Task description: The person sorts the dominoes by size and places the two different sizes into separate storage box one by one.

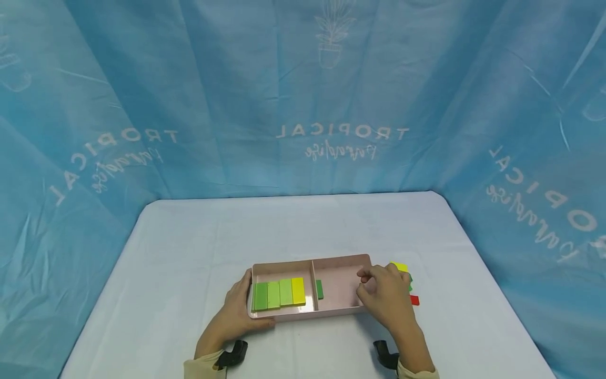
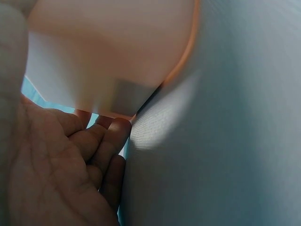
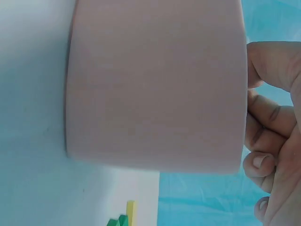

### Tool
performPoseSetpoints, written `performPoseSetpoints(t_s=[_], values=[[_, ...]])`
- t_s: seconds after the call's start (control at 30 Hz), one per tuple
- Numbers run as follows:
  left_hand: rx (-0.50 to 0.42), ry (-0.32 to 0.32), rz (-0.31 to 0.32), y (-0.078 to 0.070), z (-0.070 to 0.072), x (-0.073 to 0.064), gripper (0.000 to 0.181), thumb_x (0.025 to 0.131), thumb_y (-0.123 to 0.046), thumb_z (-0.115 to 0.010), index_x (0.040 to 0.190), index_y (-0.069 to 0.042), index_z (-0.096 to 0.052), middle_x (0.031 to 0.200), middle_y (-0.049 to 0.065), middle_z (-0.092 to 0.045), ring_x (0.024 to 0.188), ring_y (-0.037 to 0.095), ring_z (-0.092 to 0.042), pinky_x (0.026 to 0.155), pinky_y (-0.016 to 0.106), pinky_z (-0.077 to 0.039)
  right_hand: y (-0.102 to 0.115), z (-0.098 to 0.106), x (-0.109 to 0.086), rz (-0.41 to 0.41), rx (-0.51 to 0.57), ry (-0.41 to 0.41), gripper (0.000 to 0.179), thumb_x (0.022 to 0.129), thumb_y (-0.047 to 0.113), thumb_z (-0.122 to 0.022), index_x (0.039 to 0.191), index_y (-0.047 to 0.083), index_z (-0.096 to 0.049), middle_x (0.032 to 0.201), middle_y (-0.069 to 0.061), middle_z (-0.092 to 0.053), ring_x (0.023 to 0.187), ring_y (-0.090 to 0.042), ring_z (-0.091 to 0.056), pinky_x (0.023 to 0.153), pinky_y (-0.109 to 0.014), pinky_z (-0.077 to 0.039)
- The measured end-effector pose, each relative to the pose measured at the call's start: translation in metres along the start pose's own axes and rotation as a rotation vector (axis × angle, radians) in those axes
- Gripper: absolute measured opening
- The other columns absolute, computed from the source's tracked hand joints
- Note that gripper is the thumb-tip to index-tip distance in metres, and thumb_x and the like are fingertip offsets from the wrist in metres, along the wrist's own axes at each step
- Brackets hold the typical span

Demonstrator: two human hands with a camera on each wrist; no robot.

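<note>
My left hand (image 1: 236,307) grips the left end of a pale pink, two-compartment tray (image 1: 326,312), fingers behind its end wall and thumb along the front. In the left compartment stands a row of several domino-like blocks: green blocks (image 1: 261,296) at the left, light green ones (image 1: 279,293), a yellow block (image 1: 298,291) at the right. One small green block (image 1: 319,289) is against the divider in the right compartment. Over that compartment's right end is my right hand (image 1: 385,292), fingers bent, thumb near the index finger. In the right wrist view the tray wall hides its fingertips; I cannot tell whether they hold anything.
Beyond the tray's right end, partly behind my right hand, lie a yellow block (image 1: 400,266), green pieces and a red block (image 1: 414,300). A white cloth (image 1: 189,247) covers the table. Blue printed curtains (image 1: 227,105) hang at the back and sides.
</note>
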State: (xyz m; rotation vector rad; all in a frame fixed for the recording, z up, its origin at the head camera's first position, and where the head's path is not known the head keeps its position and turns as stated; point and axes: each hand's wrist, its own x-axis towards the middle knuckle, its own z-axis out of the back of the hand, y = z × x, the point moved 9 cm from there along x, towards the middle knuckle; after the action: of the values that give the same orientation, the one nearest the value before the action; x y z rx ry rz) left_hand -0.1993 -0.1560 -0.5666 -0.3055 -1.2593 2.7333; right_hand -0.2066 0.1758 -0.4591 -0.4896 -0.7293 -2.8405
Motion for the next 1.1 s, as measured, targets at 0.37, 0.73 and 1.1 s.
performPoseSetpoints(t_s=[0.37, 0.73, 1.1], values=[[-0.004, 0.007, 0.01, -0.002, 0.001, 0.001, 0.146, 0.06, -0.055, -0.093, 0.161, -0.001, -0.001, 0.164, 0.024, -0.019, 0.149, 0.046, -0.019, 0.116, 0.067, -0.023, -0.026, 0.019, -0.005, -0.063, -0.047, -0.051, 0.022, 0.074, 0.007, -0.079, 0.095, 0.013, -0.076, 0.082, 0.005, -0.071, 0.084, -0.018, -0.047, 0.077, -0.046, -0.025], [-0.007, -0.001, 0.004, -0.002, -0.001, 0.0, 0.147, 0.059, -0.056, -0.093, 0.161, -0.001, -0.003, 0.165, 0.022, -0.021, 0.149, 0.044, -0.021, 0.118, 0.066, -0.02, -0.063, 0.031, -0.014, -0.19, -0.134, -0.036, 0.024, 0.077, 0.013, -0.073, 0.099, 0.005, -0.075, 0.089, -0.007, -0.075, 0.089, -0.028, -0.051, 0.071, -0.045, -0.024], [-0.007, -0.005, -0.009, -0.002, -0.002, 0.001, 0.147, 0.059, -0.056, -0.093, 0.161, -0.003, -0.002, 0.164, 0.021, -0.022, 0.149, 0.043, -0.022, 0.117, 0.067, -0.021, -0.092, 0.026, -0.028, -0.341, -0.206, 0.059, 0.033, 0.078, 0.018, -0.079, 0.104, -0.001, -0.075, 0.09, -0.012, -0.074, 0.089, -0.031, -0.05, 0.073, -0.049, -0.027]])
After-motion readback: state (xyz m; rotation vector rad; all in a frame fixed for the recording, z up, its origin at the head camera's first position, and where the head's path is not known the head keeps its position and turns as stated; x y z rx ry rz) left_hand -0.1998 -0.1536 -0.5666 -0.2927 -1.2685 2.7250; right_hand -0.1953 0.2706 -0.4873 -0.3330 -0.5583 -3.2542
